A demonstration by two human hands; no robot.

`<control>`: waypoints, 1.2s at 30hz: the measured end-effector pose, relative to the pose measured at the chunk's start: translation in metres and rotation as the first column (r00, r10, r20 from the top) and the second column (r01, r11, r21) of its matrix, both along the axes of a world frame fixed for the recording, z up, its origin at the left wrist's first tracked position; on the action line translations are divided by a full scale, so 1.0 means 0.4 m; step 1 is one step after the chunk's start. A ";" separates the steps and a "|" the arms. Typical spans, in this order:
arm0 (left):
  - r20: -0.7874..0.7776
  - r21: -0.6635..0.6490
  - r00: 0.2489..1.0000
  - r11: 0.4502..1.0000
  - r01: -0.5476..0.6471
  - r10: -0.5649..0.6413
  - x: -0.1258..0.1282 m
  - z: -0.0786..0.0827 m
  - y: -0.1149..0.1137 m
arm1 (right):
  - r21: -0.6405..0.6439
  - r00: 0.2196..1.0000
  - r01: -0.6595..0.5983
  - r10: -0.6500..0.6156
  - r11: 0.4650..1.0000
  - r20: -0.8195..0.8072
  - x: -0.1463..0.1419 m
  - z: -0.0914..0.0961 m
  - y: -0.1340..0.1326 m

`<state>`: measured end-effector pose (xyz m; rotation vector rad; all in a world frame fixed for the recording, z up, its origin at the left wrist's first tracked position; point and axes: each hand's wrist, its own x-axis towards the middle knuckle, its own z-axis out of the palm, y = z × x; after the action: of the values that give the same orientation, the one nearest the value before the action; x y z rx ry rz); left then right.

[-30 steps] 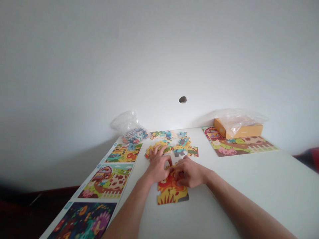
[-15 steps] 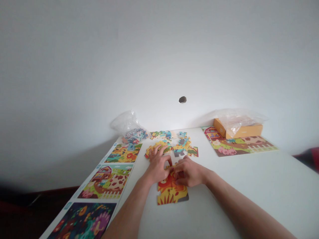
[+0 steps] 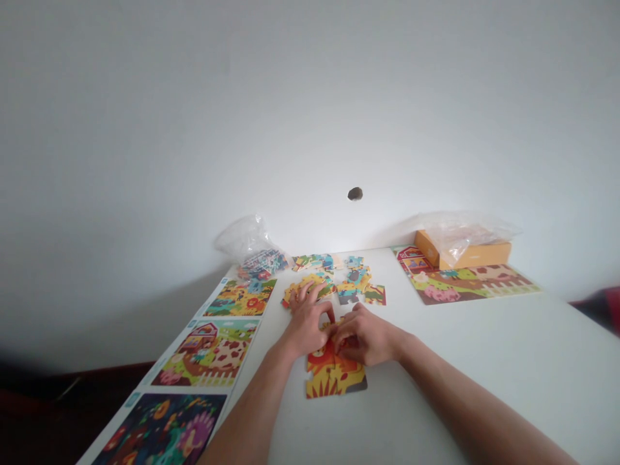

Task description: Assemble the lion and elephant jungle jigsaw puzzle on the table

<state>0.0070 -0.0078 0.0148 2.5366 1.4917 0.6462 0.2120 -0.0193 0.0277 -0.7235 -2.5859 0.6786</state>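
Observation:
Several joined jigsaw puzzle pieces [image 3: 334, 378], with an orange lion and yellow ground, lie flat near the middle of the white table. At their upper left edge, my left hand [image 3: 306, 326] pinches a puzzle piece between thumb and index finger; its other fingers stretch over loose yellow pieces. My right hand [image 3: 369, 336] has its fingers curled down onto the same joined section from the right, closed on a puzzle piece there. The two hands' fingertips almost meet, and they cover the upper part of the section. Farther back lie loose puzzle pieces [image 3: 358, 278].
Along the left edge lies a sheet with a jungle picture [image 3: 245, 298], a farm picture [image 3: 213, 355] and a dark picture [image 3: 165, 429]. A plastic bag of pieces [image 3: 261, 263] sits back left. Back right, an orange box [image 3: 477, 255] under clear plastic rests on a farm picture board [image 3: 453, 289].
My right hand has shifted slightly left over the joined pieces, its fingers closer to my left hand. My left hand stays in nearly the same place.

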 end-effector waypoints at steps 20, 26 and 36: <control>-0.005 -0.008 1.000 1.000 0.001 -0.001 -0.001 -0.003 0.003 | -0.034 0.999 -0.050 0.050 0.998 -0.003 -0.002 0.000 -0.002; -0.003 -0.019 1.000 1.000 0.009 -0.009 -0.005 -0.005 0.003 | -0.058 0.996 -0.094 0.093 0.994 -0.014 -0.008 0.002 -0.008; -0.001 -0.023 1.000 1.000 0.007 -0.007 -0.005 -0.014 0.008 | -0.026 0.991 -0.130 0.130 0.991 -0.010 -0.017 0.011 -0.017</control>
<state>0.0049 -0.0046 0.0093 2.5246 1.4809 0.6234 0.2051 -0.0262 0.0322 -0.5625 -2.6390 0.7548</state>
